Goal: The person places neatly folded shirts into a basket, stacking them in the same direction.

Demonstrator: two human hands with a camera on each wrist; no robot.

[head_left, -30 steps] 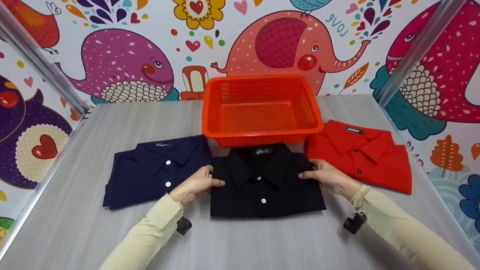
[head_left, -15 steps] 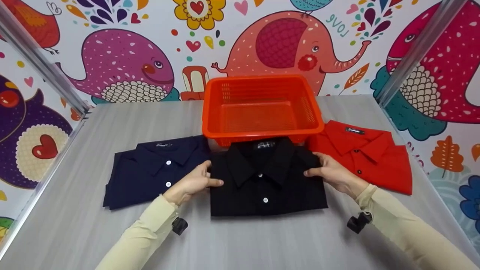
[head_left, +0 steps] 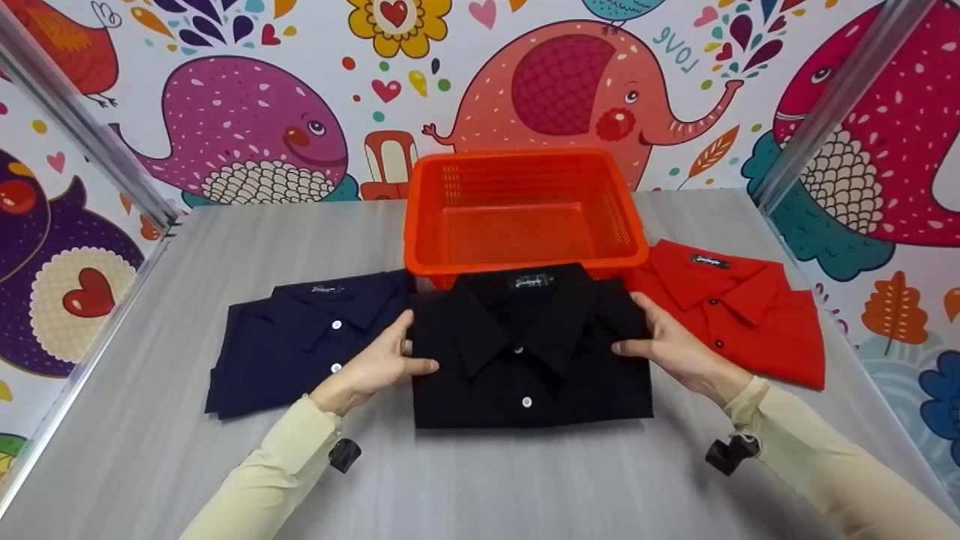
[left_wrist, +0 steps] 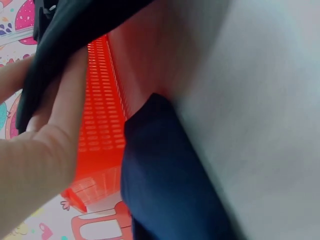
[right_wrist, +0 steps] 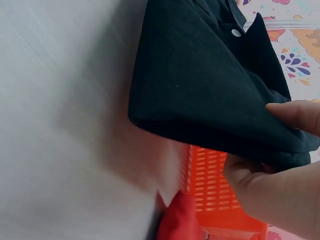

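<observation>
A folded black shirt [head_left: 465, 390] with white buttons and its collar facing up hangs between both hands, raised off the table. My left hand [head_left: 373, 366] pinches its left side, thumb on top and fingers underneath, as the left wrist view also shows. On the opposite side my right hand [head_left: 679, 349] grips the edge the same way; in the right wrist view the shirt's lower fold [right_wrist: 185, 80] hangs over the tabletop with a shadow below. The shirt's far edge overlaps the front of an orange basket [head_left: 510, 225], which holds nothing.
To the left lies a folded navy shirt [head_left: 300, 345]. A folded red shirt [head_left: 750, 322] lies on the right, close to the basket. Behind the grey table [head_left: 480, 487] stands a wall [head_left: 292, 90] with cartoon animals, with metal posts [head_left: 832, 105] at the corners.
The black shirt has come up off the table and slightly toward the basket, its collar now overlapping the basket's front rim. Both hands rose with it; the other shirts stayed put.
</observation>
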